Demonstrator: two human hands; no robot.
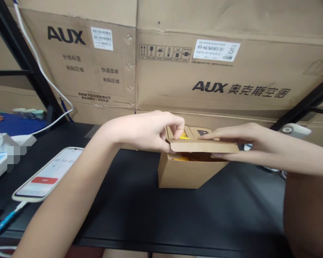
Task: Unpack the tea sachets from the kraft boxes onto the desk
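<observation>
**Top-flap handling on the small carton: hand positions and requirements**

1. Fingers. The left fingers [174, 125] are curled and closed in a pinch at the left end of the brown cardboard flap [204, 146], with the thumb at its corner. The right fingers [212, 135] are extended almost flat. One lies on top of the flap and the others lie beneath it, so the flap is lightly clamped between them.

2. Hands. The left hand [150, 132] enters from the lower left of the frame and the right hand [239, 143] from the right edge. They meet at centre frame.

3. Work item. The small brown cardboard box [183, 173] stands upright on the black tabletop [150, 215], just right of centre. Its top is partly open, and a yellow item [183, 135] shows inside. Its nature cannot be determined.

4. Step in hand. Judged from the grip, the flap is being positioned over the opening and is not yet seated.

5. Requirement. Any further flap movement calls for even pressure at both ends and for the left fingers to be clear of the inner edge.

6. Surroundings. A white smartphone [48, 173] showing a running timer lies at the lower left, with a cable attached. Large brown shipping cartons printed "AUX" [218, 71] fill the background. A black metal frame [16, 46] and a white cable [43, 71] occupy the upper left.
</observation>
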